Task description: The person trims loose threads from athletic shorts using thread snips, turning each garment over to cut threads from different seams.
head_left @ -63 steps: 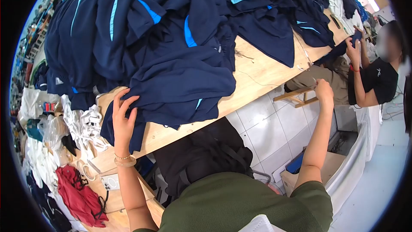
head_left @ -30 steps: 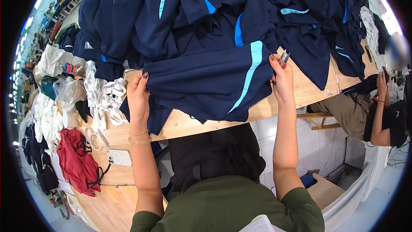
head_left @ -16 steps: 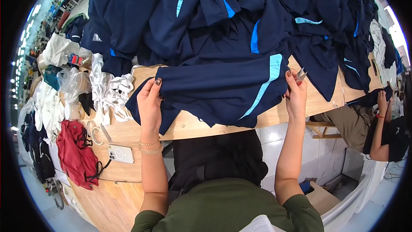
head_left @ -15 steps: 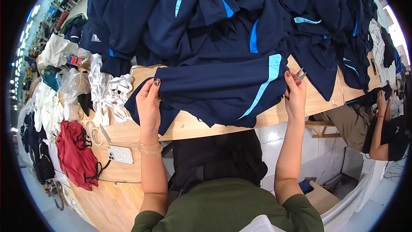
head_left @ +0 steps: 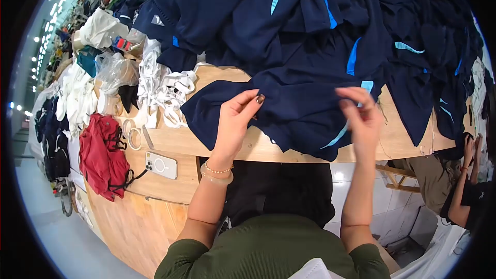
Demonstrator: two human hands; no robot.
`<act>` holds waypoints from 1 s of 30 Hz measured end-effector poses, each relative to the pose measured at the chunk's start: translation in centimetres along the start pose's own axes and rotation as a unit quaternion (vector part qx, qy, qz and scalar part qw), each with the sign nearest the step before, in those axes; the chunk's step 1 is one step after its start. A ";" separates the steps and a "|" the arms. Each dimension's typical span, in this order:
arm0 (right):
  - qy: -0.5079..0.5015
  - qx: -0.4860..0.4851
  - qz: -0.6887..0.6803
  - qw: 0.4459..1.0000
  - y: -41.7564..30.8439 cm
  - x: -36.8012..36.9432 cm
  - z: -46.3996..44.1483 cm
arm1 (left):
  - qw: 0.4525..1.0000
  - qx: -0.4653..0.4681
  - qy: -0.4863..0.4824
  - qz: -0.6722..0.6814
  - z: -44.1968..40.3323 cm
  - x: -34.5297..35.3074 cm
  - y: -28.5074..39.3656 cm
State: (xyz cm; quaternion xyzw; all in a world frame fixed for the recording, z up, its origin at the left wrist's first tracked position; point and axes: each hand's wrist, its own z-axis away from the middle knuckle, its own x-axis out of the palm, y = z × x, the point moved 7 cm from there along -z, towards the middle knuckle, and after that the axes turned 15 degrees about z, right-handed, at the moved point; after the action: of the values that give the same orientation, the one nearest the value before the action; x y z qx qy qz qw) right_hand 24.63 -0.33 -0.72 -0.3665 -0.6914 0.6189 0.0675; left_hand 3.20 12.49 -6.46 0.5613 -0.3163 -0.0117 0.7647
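A navy fabric piece (head_left: 305, 101) with a light blue stripe lies crumpled along the front of the wooden table. My left hand (head_left: 235, 121) is closed, thumb and forefinger pinching the cloth near its left part. Over the right end, close to the stripe, my right hand (head_left: 366, 119) is bent and smeared by motion. Whether its fingers grip the cloth or anything else is unclear, and no scissor blades show there now. Behind the piece rises a large heap of navy garments (head_left: 222, 26) with light and bright blue stripes.
White straps (head_left: 175, 88) and a clear plastic bag (head_left: 116, 75) lie at the left. Nearer are a red bag (head_left: 103, 157), tape rolls (head_left: 134, 138) and a phone (head_left: 161, 165). At the right edge sits another person (head_left: 462, 191), hands on dark cloth.
The view has shifted, moving the table rightward. The fabric, held stretched between both hands before, now lies slacker. My hands are closer together; the small snips in my right hand no longer show.
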 end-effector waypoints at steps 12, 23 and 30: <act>-0.173 0.040 -0.094 0.980 -0.6 8.0 -0.8 | 0.999 0.004 -0.041 0.010 1.0 1.7 0.7; -0.196 -0.015 -0.128 0.972 -0.1 9.0 1.8 | 0.982 0.178 -0.041 0.056 1.2 1.9 1.3; -0.078 -0.026 -0.040 0.996 -1.7 8.0 1.3 | 0.976 0.135 -0.084 0.147 1.4 2.0 0.8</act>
State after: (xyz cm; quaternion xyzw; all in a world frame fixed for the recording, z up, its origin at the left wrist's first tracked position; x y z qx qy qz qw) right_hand 17.42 3.45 -2.32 -0.2911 -0.7247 0.6239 0.0284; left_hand 3.81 10.84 -4.57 0.6038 -0.4567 0.0963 0.6462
